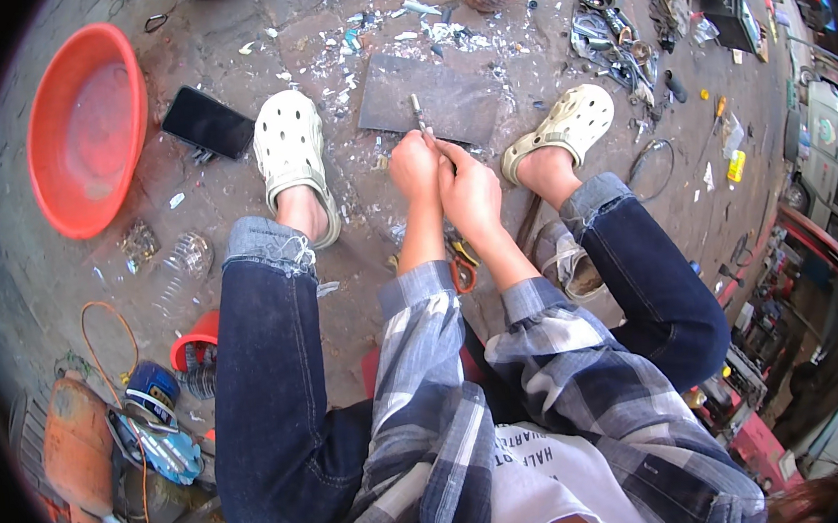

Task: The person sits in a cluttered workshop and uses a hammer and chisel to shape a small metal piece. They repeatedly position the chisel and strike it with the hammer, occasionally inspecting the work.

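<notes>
My left hand (414, 172) and my right hand (469, 192) are closed together between my feet, both gripping a thin metal tool (417, 110) that sticks up from my fingers; its held end is hidden. Just beyond them lies a flat dark metal plate (389, 90) on the ground, with white scraps scattered about it. Under my forearms, pliers (462, 274) with red and yellow handles are partly visible.
A red basin (79, 132) and dark phone (202, 121) lie left. My clogs (284, 144) flank the plate. Metal parts (609, 46) lie upper right, a shoe (563, 259) by my right leg, an orange machine (76, 441) lower left, a vehicle (828, 146) far right.
</notes>
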Demonstrator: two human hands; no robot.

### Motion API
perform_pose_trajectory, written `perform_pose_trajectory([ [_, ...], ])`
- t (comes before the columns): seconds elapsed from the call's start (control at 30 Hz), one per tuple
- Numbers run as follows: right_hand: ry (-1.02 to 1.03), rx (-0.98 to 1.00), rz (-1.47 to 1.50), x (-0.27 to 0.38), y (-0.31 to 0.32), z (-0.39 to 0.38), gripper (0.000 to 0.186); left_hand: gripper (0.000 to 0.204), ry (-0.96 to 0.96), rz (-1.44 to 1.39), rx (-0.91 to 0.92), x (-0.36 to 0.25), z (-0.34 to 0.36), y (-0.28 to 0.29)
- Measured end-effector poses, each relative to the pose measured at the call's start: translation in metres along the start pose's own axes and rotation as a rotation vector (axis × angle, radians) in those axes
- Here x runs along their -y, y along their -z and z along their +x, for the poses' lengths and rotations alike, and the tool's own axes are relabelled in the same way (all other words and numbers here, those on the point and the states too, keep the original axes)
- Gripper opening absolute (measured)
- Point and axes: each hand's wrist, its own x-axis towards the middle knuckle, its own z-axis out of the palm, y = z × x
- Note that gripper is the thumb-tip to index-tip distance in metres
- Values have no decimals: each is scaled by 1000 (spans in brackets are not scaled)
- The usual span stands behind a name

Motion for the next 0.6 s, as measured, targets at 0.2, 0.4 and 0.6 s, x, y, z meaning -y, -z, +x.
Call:
perform_pose_trajectory([
  [0.2, -14, -67, 82, -8, -3, 3, 30, 35, -83, -27, -30, -4, 2, -10],
  [0.4, -18, -72, 108, -8, -4, 3, 30, 34, -57, 14, -4, -4, 4, -11],
  [0.6, -18, -97, 45, 1, -8, -2, 31, 32, -76, 76, 25, -2, 5, -8],
])
